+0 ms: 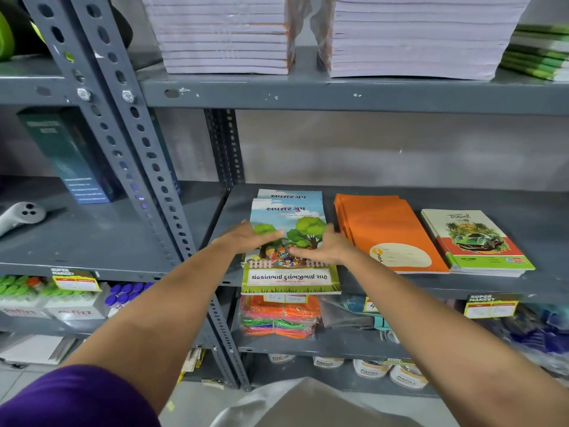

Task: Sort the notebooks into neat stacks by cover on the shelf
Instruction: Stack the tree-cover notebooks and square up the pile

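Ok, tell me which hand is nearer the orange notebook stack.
Right. The right hand lies on the tree-cover stack's right edge, just beside the orange notebook stack; the left hand rests on that stack's far side.

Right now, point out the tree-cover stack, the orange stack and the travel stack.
tree-cover stack [291, 277]: head view, name panel.
orange stack [381, 223]: head view, plain cover.
travel stack [474, 238]: head view, car picture.

Tree-cover notebooks [289, 241], orange notebooks [388, 232] and car-cover notebooks [477, 241] lie stacked side by side.
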Motion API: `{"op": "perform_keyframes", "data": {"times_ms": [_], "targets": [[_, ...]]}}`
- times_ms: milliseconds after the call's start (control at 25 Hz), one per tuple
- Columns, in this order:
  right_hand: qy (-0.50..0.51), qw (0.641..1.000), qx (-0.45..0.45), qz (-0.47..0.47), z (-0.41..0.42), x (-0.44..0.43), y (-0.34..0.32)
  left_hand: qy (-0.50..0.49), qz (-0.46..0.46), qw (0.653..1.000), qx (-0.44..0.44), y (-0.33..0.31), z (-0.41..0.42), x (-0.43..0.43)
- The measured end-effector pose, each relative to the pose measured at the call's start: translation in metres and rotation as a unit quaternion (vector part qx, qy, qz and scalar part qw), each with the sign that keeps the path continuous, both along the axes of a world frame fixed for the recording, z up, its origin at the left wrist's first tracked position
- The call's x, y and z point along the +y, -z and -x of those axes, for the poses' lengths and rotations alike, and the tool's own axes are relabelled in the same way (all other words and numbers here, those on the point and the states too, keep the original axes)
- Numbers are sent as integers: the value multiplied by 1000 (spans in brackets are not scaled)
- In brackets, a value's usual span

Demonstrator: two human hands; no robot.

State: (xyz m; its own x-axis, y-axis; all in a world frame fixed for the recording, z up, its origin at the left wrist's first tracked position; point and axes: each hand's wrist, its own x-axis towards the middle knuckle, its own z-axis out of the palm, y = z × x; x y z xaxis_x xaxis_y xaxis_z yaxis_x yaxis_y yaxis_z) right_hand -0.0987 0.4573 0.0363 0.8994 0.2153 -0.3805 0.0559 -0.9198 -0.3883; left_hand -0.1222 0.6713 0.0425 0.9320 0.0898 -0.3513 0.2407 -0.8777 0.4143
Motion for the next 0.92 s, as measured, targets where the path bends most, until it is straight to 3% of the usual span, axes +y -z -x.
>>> {"op": "perform_keyframes", "data": {"times_ms": [80, 200, 360, 600, 920], "targets": [[-54, 997, 46, 5, 9, 2, -2, 63, -9, 998, 29, -4, 2, 2], [-147, 983, 83, 73, 14, 1, -1, 65, -32, 992, 106, -6, 7, 2], [-166, 981, 40, 94, 16, -5, 14, 105, -80, 979, 156, -5, 26, -6], [-172, 979, -82, 75, 13, -15, 28, 72, -85, 992, 65, 12, 34, -7], [-221, 959, -139, 109, 2, -5, 26, 33, -59, 997, -34, 12, 21, 11]]}}
